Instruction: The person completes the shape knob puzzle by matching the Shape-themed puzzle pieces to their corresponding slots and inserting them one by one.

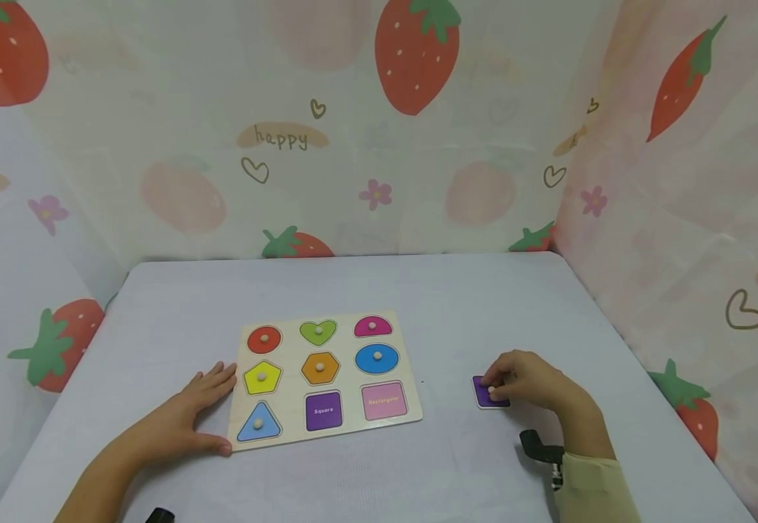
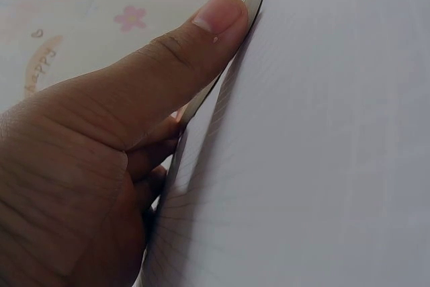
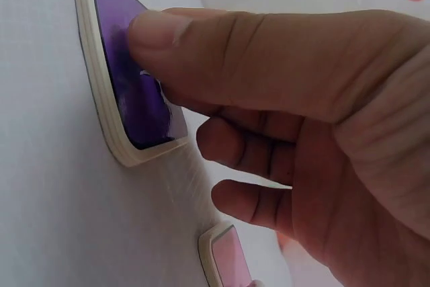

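Note:
A wooden shape puzzle board lies on the table with knobbed pieces in most of its recesses. Its recesses labelled Square and Rectangular hold no knobbed piece. My left hand rests along the board's left edge, thumb near the lower corner and fingers extended. To the right of the board, my right hand pinches the purple square piece with thumb and fingertips at its middle, where the knob is mostly covered. The right wrist view shows this piece with its pale wooden edge close to the tabletop.
A pink knobbed piece lies near the right hand in the right wrist view; the hand hides it from the head view. White cloth covers the table. Strawberry-printed curtains stand behind and at both sides.

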`<state>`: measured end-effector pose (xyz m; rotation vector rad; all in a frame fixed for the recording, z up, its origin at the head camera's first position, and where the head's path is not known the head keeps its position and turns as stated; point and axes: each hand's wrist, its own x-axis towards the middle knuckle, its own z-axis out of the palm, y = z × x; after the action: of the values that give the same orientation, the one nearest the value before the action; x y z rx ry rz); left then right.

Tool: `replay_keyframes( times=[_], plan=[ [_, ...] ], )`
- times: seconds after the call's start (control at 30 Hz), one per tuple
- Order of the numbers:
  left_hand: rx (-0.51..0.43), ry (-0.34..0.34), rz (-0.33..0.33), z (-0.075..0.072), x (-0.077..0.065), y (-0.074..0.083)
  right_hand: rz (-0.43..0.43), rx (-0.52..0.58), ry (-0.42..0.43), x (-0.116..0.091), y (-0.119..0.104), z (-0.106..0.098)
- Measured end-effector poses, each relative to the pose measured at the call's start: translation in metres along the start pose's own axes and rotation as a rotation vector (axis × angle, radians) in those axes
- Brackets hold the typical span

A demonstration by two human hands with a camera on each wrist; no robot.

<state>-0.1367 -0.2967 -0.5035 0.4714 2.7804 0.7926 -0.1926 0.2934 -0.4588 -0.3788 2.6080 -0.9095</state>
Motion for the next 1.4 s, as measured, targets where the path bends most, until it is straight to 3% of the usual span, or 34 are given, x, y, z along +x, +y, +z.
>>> replay_keyframes(
  times=[0.93,1.4],
  plan=[
    [-0.010,0.002,-0.001,-0.0011,-0.0003,0.0025,-0.002,0.044,-0.026,0.0003,0.0063,0.0006],
    [-0.016,-0.007,-0.006,-0.0024,-0.0019,0.0052,-0.117,0.122,0.023,0.0004,0.0009,0.0043]
  ],
)
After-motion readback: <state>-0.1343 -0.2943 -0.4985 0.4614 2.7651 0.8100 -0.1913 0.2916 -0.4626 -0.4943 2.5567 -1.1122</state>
